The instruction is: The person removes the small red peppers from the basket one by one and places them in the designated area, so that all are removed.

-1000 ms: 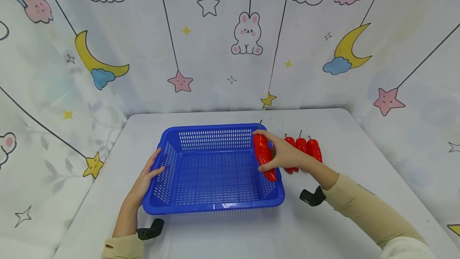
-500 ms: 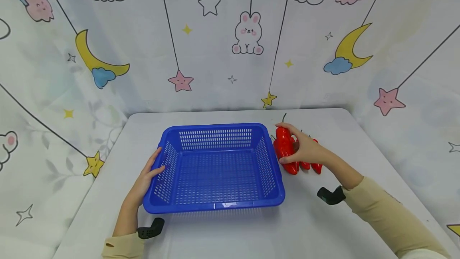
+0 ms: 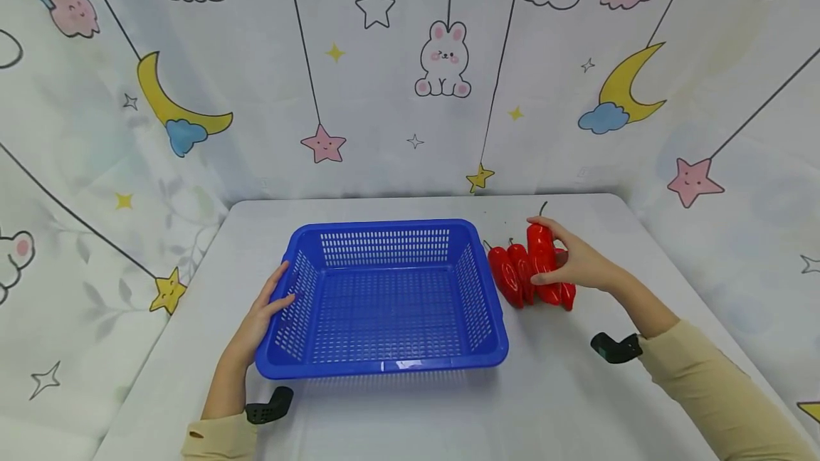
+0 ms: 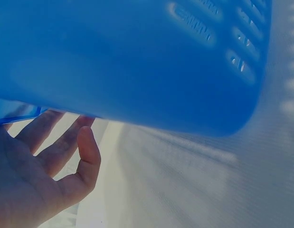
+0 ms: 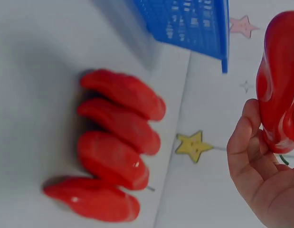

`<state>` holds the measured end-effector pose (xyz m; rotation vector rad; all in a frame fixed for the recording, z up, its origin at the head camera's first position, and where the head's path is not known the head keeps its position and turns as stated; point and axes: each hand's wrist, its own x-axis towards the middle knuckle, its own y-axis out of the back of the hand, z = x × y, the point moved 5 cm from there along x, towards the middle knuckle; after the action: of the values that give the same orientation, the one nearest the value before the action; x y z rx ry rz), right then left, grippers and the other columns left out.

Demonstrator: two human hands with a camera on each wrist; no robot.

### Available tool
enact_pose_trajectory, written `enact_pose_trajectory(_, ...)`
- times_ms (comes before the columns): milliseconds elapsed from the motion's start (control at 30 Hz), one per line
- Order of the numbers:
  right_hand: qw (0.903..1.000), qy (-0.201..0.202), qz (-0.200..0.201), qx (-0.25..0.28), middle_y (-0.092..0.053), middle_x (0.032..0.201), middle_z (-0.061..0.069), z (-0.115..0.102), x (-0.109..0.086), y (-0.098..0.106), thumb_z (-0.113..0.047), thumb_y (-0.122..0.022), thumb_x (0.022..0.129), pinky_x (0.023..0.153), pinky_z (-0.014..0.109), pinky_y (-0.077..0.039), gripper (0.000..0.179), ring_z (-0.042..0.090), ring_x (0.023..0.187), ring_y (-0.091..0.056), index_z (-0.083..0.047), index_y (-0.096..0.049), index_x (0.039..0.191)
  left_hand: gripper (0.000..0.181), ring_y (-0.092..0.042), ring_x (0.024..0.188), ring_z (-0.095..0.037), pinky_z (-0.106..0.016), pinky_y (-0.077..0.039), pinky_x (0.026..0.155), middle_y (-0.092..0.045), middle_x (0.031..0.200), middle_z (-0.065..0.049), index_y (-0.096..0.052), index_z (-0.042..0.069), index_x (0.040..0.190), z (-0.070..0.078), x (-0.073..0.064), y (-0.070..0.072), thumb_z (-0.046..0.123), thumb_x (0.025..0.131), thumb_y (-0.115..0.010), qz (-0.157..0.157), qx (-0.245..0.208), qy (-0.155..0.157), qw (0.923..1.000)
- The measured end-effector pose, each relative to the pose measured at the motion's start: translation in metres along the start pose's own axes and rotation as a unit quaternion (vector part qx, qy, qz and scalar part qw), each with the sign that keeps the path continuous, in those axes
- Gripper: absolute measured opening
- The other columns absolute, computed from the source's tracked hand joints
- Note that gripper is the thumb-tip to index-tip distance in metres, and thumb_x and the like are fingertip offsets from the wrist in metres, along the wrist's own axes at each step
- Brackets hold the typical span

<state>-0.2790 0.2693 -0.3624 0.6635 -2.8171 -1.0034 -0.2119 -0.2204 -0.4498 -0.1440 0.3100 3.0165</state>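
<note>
A large blue plastic basket (image 3: 397,368) with slotted walls stands on the white table. My left hand (image 3: 255,322) holds its left rim, thumb over the edge and the other fingers outside. In the left wrist view, that hand's fingers (image 4: 66,147) reach up to the basket's underside edge. My right hand (image 3: 583,262) grips a shiny red chili pepper (image 3: 541,255) by its length, thumb on one side and fingers near the stem. This pepper is raised over several other red chili peppers (image 3: 505,276), which lie in a row right of the basket and are partly hidden by it.
Black wrist mounts (image 3: 615,348) hang below both wrists. A white cloth backdrop (image 3: 384,91) printed with rabbits, moons and stars rises behind the table (image 3: 397,418). The basket's right wall is close beside the leftmost pepper.
My right hand has carried the gripped pepper rightward, from over the basket's right side to above the row of peppers. The left hand and basket stay in place.
</note>
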Motion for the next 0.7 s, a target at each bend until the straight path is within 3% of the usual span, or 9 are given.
enact_pose_trajectory(700,0.9989,-0.037,0.025,-0.012,-0.030,0.125,0.026,0.058,-0.020,0.042,-0.012,-0.078,0.070,0.065,0.043,-0.054,0.101,0.045,0.100,-0.050,-0.013,-0.010,0.145,0.060,-0.004,0.136,-0.041,-0.067,-0.011,0.099,0.002,0.153,-0.009,-0.009,0.029,0.148,0.000,0.000,0.000,0.027,0.096,-0.039,0.001,0.003,-0.004,1.0000)
